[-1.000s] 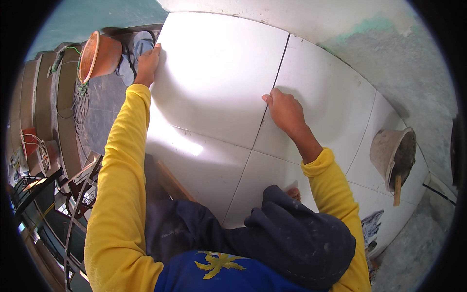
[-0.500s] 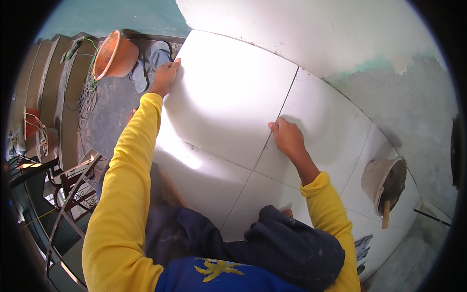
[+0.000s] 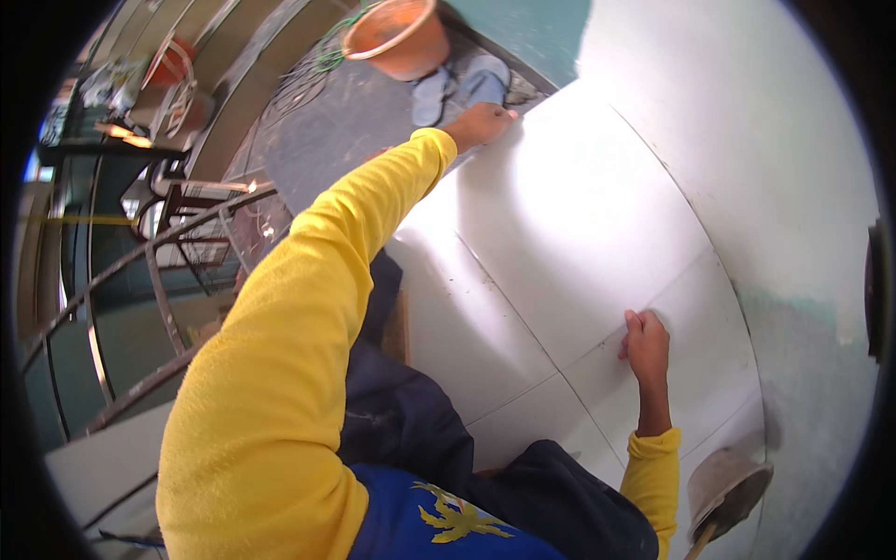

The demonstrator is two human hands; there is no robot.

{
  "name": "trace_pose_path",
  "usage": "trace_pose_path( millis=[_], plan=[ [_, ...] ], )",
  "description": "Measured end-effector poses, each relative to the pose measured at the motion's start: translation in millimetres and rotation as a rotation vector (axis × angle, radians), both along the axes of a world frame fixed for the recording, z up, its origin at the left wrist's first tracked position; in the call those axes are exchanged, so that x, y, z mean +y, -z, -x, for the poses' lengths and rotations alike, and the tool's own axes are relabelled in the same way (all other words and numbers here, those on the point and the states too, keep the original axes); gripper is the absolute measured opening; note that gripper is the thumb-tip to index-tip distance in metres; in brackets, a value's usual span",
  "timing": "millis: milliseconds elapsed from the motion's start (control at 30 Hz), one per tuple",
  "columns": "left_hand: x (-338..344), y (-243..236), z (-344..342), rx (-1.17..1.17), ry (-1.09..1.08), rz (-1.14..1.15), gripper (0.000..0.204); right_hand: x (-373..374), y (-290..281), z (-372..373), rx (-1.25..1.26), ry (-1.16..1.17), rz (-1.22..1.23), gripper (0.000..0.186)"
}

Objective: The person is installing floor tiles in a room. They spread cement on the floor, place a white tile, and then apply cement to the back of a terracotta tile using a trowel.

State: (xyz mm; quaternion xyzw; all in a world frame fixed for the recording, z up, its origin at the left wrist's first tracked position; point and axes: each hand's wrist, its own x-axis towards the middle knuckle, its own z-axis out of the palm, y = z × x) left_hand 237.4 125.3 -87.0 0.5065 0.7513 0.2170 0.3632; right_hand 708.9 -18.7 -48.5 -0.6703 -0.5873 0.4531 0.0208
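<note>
A large white floor tile (image 3: pixel 569 224) lies in front of me among other white tiles. My left hand (image 3: pixel 481 123), at the end of a yellow sleeve, grips the tile's far left corner. My right hand (image 3: pixel 644 343) presses with its fingertips on the tile's near right edge, at the joint with the neighbouring tile (image 3: pixel 695 392). Another laid tile (image 3: pixel 457 327) borders it on the near left side. My knees in dark trousers rest at the tiles' near edge.
An orange bucket (image 3: pixel 392 37) and a pair of grey sandals (image 3: pixel 457 84) sit on the bare grey floor beyond my left hand. A mortar pan with a trowel (image 3: pixel 723 490) sits at lower right. Metal railings (image 3: pixel 159 280) and steps run along the left.
The view has swung to the right and tilted, so the bucket and railing now sit higher and the pan lower. Both hands stay on the same tile's edges.
</note>
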Motion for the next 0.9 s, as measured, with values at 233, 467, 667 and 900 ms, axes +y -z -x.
trace_pose_path(
  millis=[233,467,667,900],
  plan=[
    [-84.1,-50.9,70.2,-0.003,0.231,0.499,0.044,7.0,2.5,-6.0,0.062,-0.041,0.116,0.034],
    [-118.5,-68.2,81.5,-0.117,0.227,0.597,0.045,12.8,3.6,-13.0,0.052,-0.077,0.186,0.035],
    [-131.1,-69.6,78.0,-0.074,0.247,0.598,0.038,13.6,5.0,-16.3,0.054,-0.080,0.171,0.035],
    [-138.7,-54.4,83.0,-0.073,0.281,0.432,0.027,6.7,5.5,-9.3,0.072,-0.029,0.145,0.033]
  ],
)
